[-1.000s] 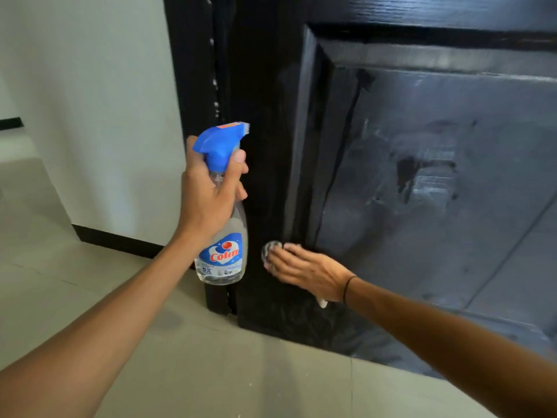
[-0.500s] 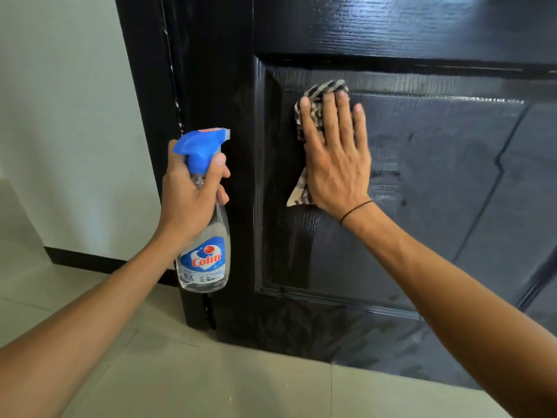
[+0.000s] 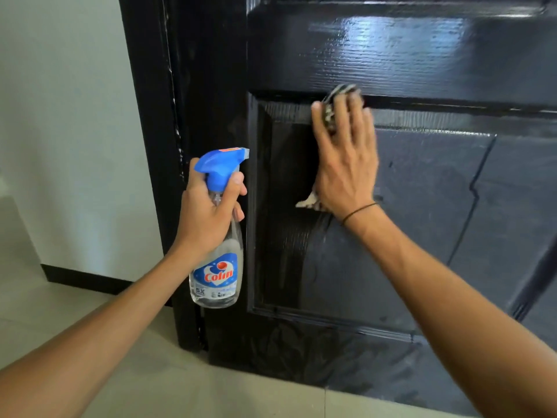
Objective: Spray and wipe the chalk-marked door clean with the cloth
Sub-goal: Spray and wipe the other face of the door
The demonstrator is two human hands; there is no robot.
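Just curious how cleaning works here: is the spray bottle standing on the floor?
No, the left hand grips the spray bottle by its neck, holding it in the air beside the door.

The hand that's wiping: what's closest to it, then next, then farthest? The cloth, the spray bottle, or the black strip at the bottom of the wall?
From the right hand:
1. Cloth: pressed under its fingers, against the door.
2. Spray bottle: to the left, held by the left hand.
3. Black strip: far left, low on the wall.
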